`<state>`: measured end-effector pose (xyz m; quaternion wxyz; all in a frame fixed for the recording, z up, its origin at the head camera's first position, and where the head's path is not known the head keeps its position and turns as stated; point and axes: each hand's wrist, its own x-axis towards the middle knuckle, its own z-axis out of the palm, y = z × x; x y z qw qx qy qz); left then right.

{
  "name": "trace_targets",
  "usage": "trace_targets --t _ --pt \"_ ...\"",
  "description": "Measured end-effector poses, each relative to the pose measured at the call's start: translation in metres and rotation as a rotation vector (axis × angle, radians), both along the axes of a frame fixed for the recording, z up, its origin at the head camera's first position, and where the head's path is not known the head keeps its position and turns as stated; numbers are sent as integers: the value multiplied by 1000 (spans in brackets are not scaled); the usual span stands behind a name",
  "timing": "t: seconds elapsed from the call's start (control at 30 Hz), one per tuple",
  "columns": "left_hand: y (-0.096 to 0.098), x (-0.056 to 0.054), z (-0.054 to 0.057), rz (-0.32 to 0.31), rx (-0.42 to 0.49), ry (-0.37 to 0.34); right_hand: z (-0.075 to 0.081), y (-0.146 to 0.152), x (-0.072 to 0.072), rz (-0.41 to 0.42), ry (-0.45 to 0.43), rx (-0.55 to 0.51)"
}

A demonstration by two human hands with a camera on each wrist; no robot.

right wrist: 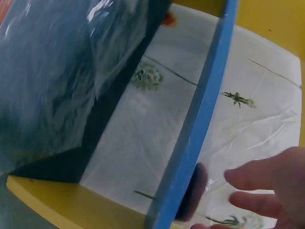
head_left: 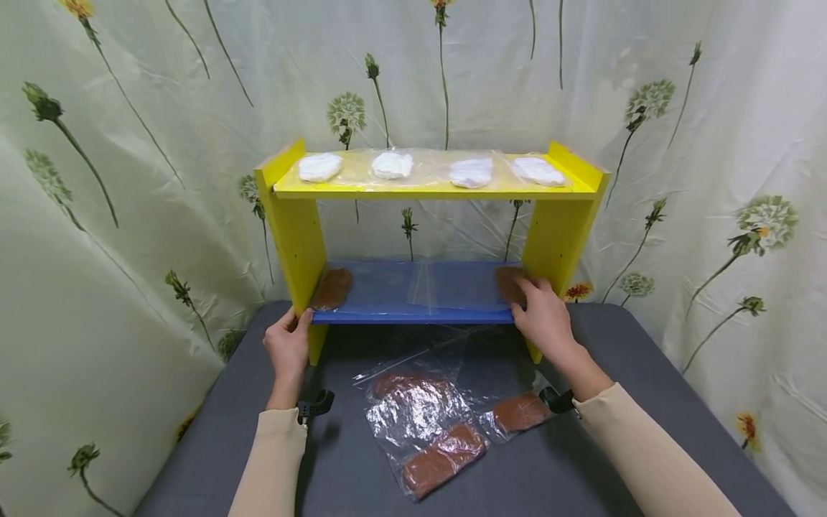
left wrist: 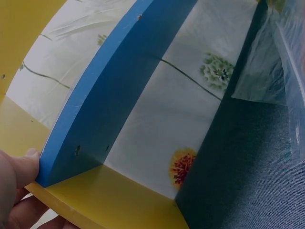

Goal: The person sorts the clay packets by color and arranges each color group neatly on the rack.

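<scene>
A yellow shelf unit [head_left: 293, 251] with a blue lower shelf [head_left: 413, 316] stands on the table. My left hand [head_left: 288, 343] grips its left side, thumb at the front corner of the blue board and fingers around the yellow panel [left wrist: 119, 200]. At the right end of the blue shelf lies a flat brown bundle [head_left: 509, 283], with clear plastic over the board. My right hand [head_left: 544, 319] is over that bundle, fingers loosely bent; the right wrist view shows them spread beside the bundle [right wrist: 194, 191]. A second brown bundle [head_left: 332, 289] lies at the left end.
Several white bundles [head_left: 392, 165] in clear plastic lie along the yellow top shelf. On the dark table [head_left: 362, 474] in front are clear plastic bags [head_left: 413, 413] with brown bundles [head_left: 446, 459] inside. Behind hangs a flowered curtain [head_left: 413, 86].
</scene>
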<state>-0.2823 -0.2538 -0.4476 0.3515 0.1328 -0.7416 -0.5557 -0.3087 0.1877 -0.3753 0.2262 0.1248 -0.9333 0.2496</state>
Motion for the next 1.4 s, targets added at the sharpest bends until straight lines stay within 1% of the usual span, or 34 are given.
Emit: trace_targets --t 0.03,0.1,0.2,0.3,0.43,0.53,0.73,0.9,1.1,1.17,1.3,1.4 --pt "0 0 0 0 0 2 -1 -2 1 -12 11 47" --pt "0 0 0 -2 4 7 -3 -4 2 -15 24 108" --pt "0 0 0 -4 10 2 -9 -6 1 13 22 159" --pt "0 1 1 -4 8 -6 -18 -5 1 43 11 214" --pt "0 1 1 -6 -2 -4 -31 0 1 57 35 264" --pt "-1 0 1 -8 -7 6 -35 5 1 72 65 276" --pt "-1 0 0 -9 -10 2 -36 11 1 101 73 306" --pt "-1 2 -1 -14 0 4 -39 14 1 104 108 332" --pt "1 4 -4 -10 5 -4 -47 17 2 106 97 381" --pt "1 4 -4 -8 5 2 -48 17 1 109 123 426" --pt "-1 3 -2 -13 4 7 -46 16 1 111 209 530" --pt "0 2 -1 -19 3 1 -44 18 2 106 252 576"
